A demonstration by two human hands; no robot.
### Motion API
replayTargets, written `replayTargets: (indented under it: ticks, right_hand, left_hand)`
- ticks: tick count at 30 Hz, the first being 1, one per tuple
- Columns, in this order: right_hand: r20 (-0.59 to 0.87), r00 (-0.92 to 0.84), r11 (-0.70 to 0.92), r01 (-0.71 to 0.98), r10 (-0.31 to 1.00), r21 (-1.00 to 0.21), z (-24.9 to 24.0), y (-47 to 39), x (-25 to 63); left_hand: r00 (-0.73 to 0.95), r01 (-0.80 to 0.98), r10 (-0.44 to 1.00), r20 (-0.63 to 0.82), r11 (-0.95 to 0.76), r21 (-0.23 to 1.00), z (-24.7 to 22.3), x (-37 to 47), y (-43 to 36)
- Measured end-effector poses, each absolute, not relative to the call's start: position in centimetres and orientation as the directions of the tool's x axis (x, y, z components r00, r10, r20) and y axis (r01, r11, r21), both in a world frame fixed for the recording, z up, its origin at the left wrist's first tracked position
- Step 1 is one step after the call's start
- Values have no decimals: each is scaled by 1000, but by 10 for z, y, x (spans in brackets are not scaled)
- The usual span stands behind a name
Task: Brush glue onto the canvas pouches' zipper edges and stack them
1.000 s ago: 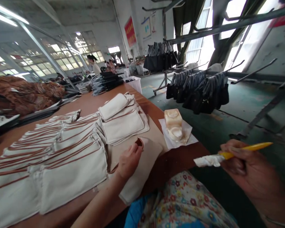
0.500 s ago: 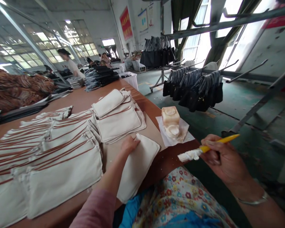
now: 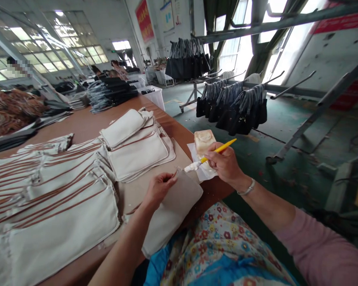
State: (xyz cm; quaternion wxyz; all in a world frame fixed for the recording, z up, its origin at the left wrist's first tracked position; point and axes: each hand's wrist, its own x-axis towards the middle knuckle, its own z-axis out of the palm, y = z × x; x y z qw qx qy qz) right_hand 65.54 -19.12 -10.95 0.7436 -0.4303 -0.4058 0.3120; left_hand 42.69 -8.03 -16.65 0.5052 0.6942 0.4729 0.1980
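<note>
My left hand (image 3: 160,186) pinches the upper edge of a cream fabric piece (image 3: 173,210) at the table's near edge. In my right hand (image 3: 226,163) is a yellow-handled brush (image 3: 219,149), its bristles coated in white paste. The brush tip lies at the fabric's top corner, just right of my left fingers. Behind my right hand a cream block-shaped container (image 3: 204,141) stands on a white sheet (image 3: 207,173), partly hidden by the hand.
Rows of cream pouches with brown edging (image 3: 65,210) cover the table's left, with a smaller stack (image 3: 139,155) beyond my left hand. Dark folded pieces (image 3: 113,93) lie farther back. Black bags (image 3: 241,115) hang on a metal rack at right. People are in the background.
My right hand has moved left with the brush, bringing its tip to the fabric. My left hand has shifted slightly and now pinches the fabric's edge. The view has turned a little right.
</note>
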Motion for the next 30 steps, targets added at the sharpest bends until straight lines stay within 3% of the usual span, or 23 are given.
replayTargets:
  ticks: [3,8,12,17,20,22,24,27,30]
  right_hand:
    - [405,397,435,15,824,-900,-107,-190,656]
    - [498,247,432,276,831,-859,-99,-188,658]
    - [557,345,424,391,756,-817,-94,-192,660]
    - [544,249,433,385,802,-815,-93,-205,659]
    - [566,352,402,440,745,-803,-97,-205,669]
    - [530,468,387,371,708,-844,-100,-201,676]
    - [419,507,377,189,754,-907,-103,-198,678]
    - [192,365,272,-184,911,-945,-101,-198,672]
    - [81,212,164,-412,974,-896,-91,-205,668]
  left_hand:
    - [498,310,833,-242,90,946,-151,429,-99]
    - [591,276,761,-267,120,954,-129,431,-119]
    - [609,286,747,-267,107,952,-125,432,-127]
    - [618,325,762,-192,-25,945,-121,435,-134]
    - [628,319,777,-49,-199,927,-115,436,-143]
    - [646,307,760,66,-338,890,-112,435,-149]
    - [671,302,728,143,-443,844,-110,434,-153]
    - [672,311,715,190,-506,804,-105,433,-156]
    - [656,344,732,184,-507,790,-98,431,-155]
